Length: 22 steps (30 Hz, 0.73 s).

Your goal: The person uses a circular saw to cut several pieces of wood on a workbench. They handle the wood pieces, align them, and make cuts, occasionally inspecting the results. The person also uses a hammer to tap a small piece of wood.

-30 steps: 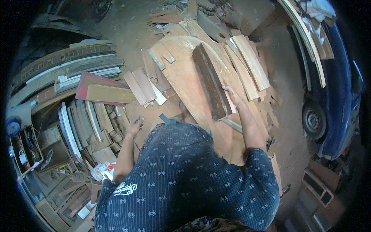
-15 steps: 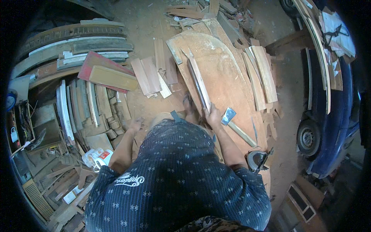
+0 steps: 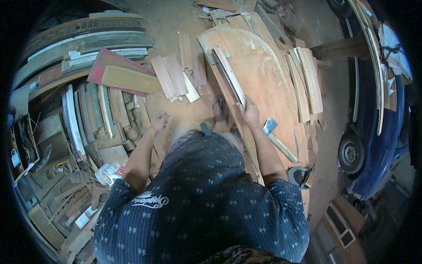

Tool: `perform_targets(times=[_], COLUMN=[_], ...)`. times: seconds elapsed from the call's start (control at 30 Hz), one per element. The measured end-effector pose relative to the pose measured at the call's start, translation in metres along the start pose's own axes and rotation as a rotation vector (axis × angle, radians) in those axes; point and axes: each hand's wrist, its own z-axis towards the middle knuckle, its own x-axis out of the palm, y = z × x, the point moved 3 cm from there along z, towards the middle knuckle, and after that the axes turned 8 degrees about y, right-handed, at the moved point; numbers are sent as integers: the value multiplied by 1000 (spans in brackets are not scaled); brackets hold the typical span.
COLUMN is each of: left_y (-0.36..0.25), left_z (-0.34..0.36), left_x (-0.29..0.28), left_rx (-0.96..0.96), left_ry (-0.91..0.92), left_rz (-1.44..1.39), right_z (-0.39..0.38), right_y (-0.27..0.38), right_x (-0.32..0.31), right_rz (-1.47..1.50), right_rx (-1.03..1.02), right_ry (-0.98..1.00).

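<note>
My right hand (image 3: 250, 113) is closed around the near end of a narrow wooden strip (image 3: 229, 74). The strip lies slantwise over the left edge of a large wooden board (image 3: 257, 79), its far end pointing away from me. An axe (image 3: 280, 145) with a pale handle rests on that board, just right of my right forearm. My left hand (image 3: 159, 122) hangs to the left of my body, fingers apart and holding nothing. Beyond it on the ground lie several short brown planks (image 3: 169, 77).
A dark round-bodied tool (image 3: 299, 176) sits on the board's near right part. Planks (image 3: 310, 81) line its right side. Stacked timber (image 3: 101, 53) and a red panel (image 3: 99, 70) fill the left. A blue vehicle (image 3: 373, 145) stands at right.
My right hand has moved farther forward with the wooden strip in it. My left hand has come forward a little too. The whole view has shifted slightly.
</note>
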Motion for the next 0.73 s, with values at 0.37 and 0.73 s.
perform_targets(times=[0.37, 0.73], left_y=[36, -45], left_z=[19, -20], left_x=[13, 8], left_rx=[-53, 342], left_ry=[34, 94], left_rz=[-55, -10], right_z=[-188, -180], right_y=[-182, -142], right_x=[-29, -86], right_rz=[-684, -336], right_rx=[636, 531], right_ry=[101, 270])
